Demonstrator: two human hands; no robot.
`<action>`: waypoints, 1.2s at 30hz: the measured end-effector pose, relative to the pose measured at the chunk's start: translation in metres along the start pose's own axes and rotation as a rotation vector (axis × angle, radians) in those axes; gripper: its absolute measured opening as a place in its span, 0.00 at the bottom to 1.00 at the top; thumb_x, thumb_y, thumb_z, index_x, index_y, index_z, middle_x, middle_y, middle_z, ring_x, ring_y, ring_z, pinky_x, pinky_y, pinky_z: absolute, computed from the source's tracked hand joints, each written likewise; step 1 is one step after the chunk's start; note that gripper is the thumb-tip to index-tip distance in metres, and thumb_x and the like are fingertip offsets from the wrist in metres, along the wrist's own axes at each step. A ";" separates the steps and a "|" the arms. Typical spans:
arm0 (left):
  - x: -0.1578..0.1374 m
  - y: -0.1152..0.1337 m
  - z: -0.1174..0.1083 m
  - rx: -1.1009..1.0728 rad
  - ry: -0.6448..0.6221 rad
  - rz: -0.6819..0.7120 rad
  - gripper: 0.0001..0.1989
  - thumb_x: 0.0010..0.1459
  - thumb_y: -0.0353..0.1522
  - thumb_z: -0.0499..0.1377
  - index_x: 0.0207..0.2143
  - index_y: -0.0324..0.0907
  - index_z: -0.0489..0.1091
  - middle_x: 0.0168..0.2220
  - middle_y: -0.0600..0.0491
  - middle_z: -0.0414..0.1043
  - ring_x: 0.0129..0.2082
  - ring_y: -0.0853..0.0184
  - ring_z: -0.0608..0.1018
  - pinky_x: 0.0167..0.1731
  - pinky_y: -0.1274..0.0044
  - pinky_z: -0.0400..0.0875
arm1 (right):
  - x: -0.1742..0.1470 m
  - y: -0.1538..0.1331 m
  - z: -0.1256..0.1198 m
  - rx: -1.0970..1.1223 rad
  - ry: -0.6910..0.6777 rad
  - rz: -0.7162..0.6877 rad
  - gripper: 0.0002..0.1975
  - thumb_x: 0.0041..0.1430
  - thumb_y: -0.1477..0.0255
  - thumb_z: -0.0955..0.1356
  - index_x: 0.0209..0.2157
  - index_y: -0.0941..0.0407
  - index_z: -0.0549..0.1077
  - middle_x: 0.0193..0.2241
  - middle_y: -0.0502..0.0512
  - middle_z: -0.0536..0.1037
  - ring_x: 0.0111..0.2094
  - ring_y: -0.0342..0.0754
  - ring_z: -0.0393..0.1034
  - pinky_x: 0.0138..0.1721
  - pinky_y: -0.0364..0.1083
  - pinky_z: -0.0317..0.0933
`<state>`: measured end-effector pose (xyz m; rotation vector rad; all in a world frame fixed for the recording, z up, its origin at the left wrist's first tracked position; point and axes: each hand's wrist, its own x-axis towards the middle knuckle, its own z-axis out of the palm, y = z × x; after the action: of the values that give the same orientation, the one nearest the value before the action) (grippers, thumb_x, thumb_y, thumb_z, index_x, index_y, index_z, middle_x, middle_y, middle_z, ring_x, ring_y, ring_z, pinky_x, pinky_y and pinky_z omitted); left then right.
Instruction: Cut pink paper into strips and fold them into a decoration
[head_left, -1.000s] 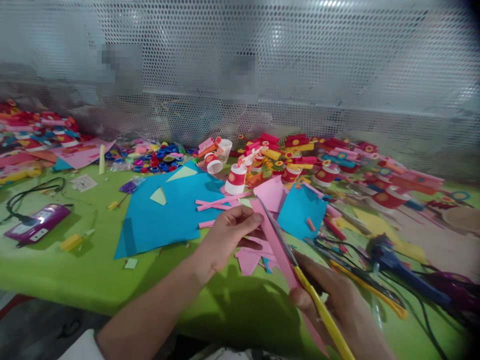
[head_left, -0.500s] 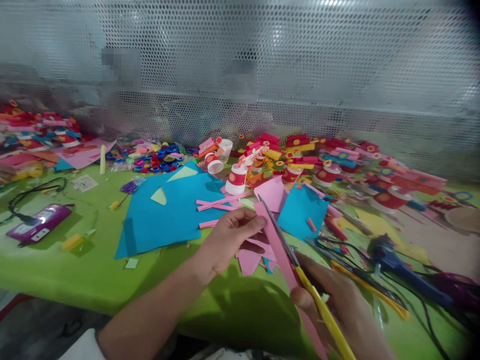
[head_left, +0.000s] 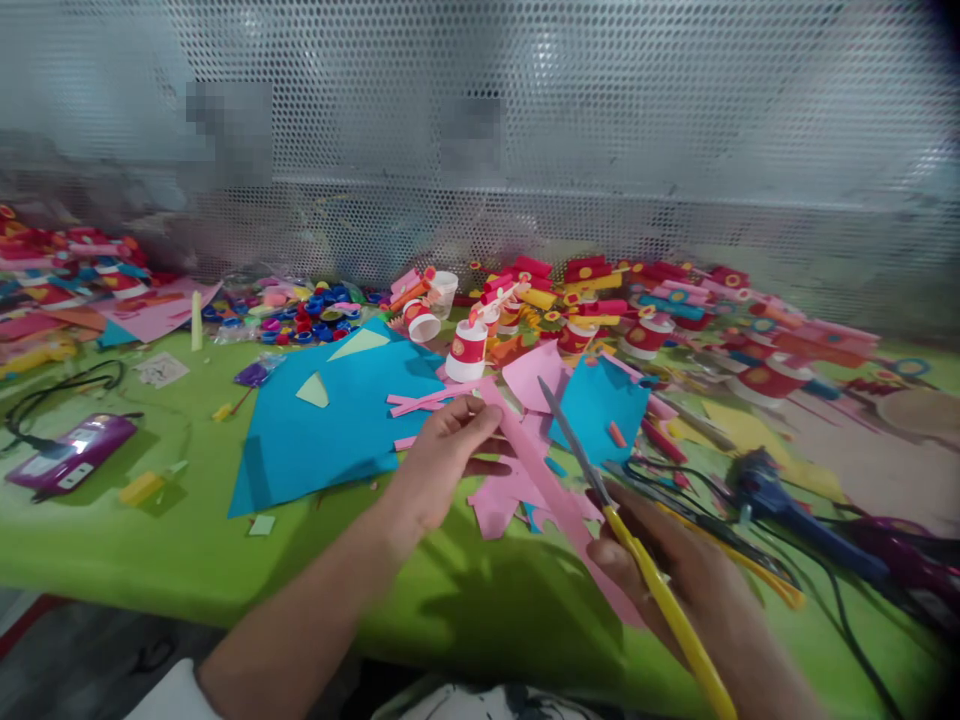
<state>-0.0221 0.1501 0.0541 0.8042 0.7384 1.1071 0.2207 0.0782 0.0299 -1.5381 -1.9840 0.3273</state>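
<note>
A long pink paper strip (head_left: 551, 485) is pinched near its far end by my left hand (head_left: 457, 450). The strip slants down toward me, its lower part running beside my right hand (head_left: 675, 565). That hand is closed round the yellow-handled scissors (head_left: 626, 540), whose blades point up and away, just right of the strip and apart from it. Below my left fingers lie pink paper scraps (head_left: 499, 505). Left of them, narrow pink strips rest on a large blue sheet (head_left: 315, 430). A smaller blue sheet (head_left: 600, 410) lies beyond the scissor blades.
Decorated paper cups (head_left: 466, 352) and rolled-paper models line the back by a perforated metal screen (head_left: 480, 130). A blue glue gun (head_left: 795, 515), cords and another scissors lie right. A purple power strip (head_left: 75, 455) is left, on the green tabletop (head_left: 187, 540).
The scissor blades have moved off the pink strip to the right. My left hand has shifted slightly left with the strip, and the view has moved a little.
</note>
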 end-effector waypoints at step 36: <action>0.007 -0.035 0.009 -0.110 0.148 -0.110 0.18 0.47 0.35 0.74 0.33 0.41 0.69 0.30 0.57 0.76 0.28 0.72 0.78 0.29 0.80 0.76 | -0.014 0.012 -0.001 0.117 0.019 0.096 0.20 0.71 0.60 0.61 0.54 0.52 0.77 0.45 0.61 0.82 0.41 0.54 0.79 0.40 0.51 0.72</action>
<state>0.0042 0.1468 0.0279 0.5865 0.8279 1.1062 0.2328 0.0687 0.0208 -1.5592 -1.8468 0.4579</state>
